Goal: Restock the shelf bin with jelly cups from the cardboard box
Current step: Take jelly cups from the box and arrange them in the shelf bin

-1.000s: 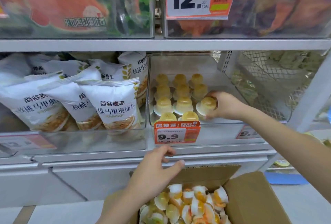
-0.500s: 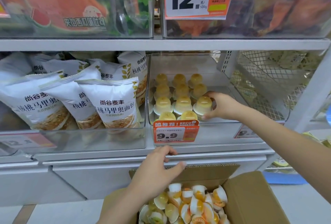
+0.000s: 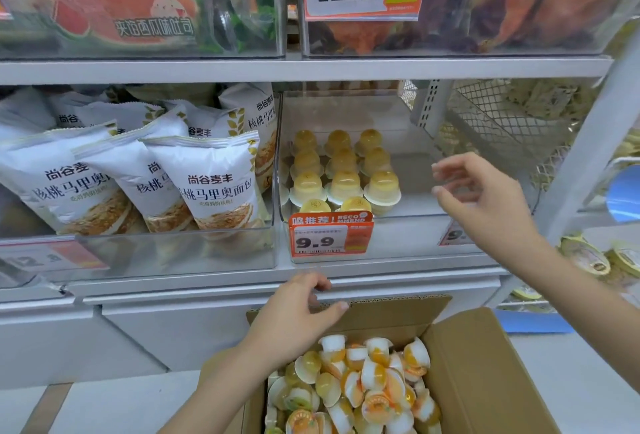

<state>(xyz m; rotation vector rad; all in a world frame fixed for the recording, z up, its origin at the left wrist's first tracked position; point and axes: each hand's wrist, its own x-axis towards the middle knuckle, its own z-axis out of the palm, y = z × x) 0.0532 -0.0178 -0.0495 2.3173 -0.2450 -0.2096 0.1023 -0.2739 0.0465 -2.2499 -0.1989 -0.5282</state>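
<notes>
White bread bags (image 3: 207, 187) are seen at the left. The left hand (image 3: 294, 322), fingers loosely curled and empty, is held over the brown cardboard box (image 3: 485, 374) of heaped jelly cups (image 3: 360, 385). Yellow jelly cups (image 3: 343, 173) are lined in the clear shelf bin (image 3: 415, 236). The right hand (image 3: 485, 201), its grip wide and empty, is raised just beside them.

- My one head-worn camera looks forward and slightly down, close to the clear plastic shelf bin (image 3: 408, 170).
- The open brown cardboard box (image 3: 485, 364) sits nearest, at the lower edge.
</notes>
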